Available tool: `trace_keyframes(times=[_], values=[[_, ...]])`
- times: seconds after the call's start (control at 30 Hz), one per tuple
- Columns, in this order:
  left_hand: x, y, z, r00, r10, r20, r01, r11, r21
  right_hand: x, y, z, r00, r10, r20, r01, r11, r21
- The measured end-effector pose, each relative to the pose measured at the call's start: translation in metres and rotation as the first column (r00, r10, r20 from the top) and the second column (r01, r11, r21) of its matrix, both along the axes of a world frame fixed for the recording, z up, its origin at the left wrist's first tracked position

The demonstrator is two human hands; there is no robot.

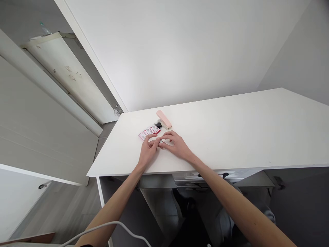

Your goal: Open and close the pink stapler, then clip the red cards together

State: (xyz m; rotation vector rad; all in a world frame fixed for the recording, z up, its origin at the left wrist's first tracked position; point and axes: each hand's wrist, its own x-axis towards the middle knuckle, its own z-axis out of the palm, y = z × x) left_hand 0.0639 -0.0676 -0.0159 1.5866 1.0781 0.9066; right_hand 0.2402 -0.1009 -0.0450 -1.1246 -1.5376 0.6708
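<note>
Both of my hands rest on the white table [231, 130] near its left end. My left hand [149, 151] and my right hand [176, 145] meet fingertip to fingertip, pinched on a small pale thing I cannot make out. Just beyond the fingers lie small red-and-white boxes [148, 132] side by side. A pale pink stapler [163, 119] lies behind them, with a small black part [158, 125] at its near end.
A white wall rises behind the table. At the left stand a white door and a radiator [69, 75]. Drawers [195, 178] sit under the table edge. A white cable [110, 228] runs across my left forearm.
</note>
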Motion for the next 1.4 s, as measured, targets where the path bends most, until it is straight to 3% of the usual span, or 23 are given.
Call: trace_keyframes(times=[0.1,0.17,0.27,0.37,0.5,0.67,0.87,1.0,1.17,1.4], values=[[-0.001,-0.001,0.0,1.0,0.025,0.015,-0.025,1.0,0.009,0.002,0.0,0.002,0.999,0.003,-0.047,-0.004,1.0,-0.027],[-0.006,0.003,0.0,0.995,0.102,-0.015,-0.1,0.989,0.108,0.003,-0.002,0.003,0.995,-0.026,-0.101,0.02,0.998,-0.06],[-0.022,0.019,0.0,0.951,0.303,-0.06,-0.256,0.883,0.393,0.006,-0.007,0.005,0.979,-0.079,-0.189,0.054,0.99,-0.132],[-0.041,0.041,-0.002,0.926,0.34,-0.164,-0.203,0.816,0.542,0.008,-0.012,0.006,0.97,-0.109,-0.215,0.069,0.98,-0.185],[-0.061,0.056,-0.005,0.901,0.303,-0.31,-0.13,0.872,0.472,0.009,-0.014,0.006,0.971,-0.118,-0.208,0.072,0.973,-0.218],[-0.064,0.038,-0.001,0.925,0.293,-0.243,-0.164,0.882,0.442,0.01,-0.016,0.007,0.971,-0.098,-0.219,0.047,0.973,-0.228],[-0.027,0.001,0.004,0.985,0.118,-0.127,-0.05,0.895,0.443,0.011,-0.018,0.007,0.964,0.039,-0.265,-0.089,0.979,-0.182],[0.002,-0.007,0.004,1.0,-0.009,-0.013,0.014,0.91,0.413,0.016,-0.023,0.006,0.926,0.09,-0.366,-0.185,0.954,-0.234],[0.017,0.007,0.002,0.972,-0.205,0.118,0.173,0.957,0.232,0.022,-0.028,0.011,0.843,0.1,-0.529,-0.264,0.933,-0.245],[0.02,0.018,-0.007,0.925,-0.22,0.31,0.242,0.97,-0.034,0.023,-0.027,0.014,0.757,0.082,-0.648,-0.307,0.921,-0.242]])
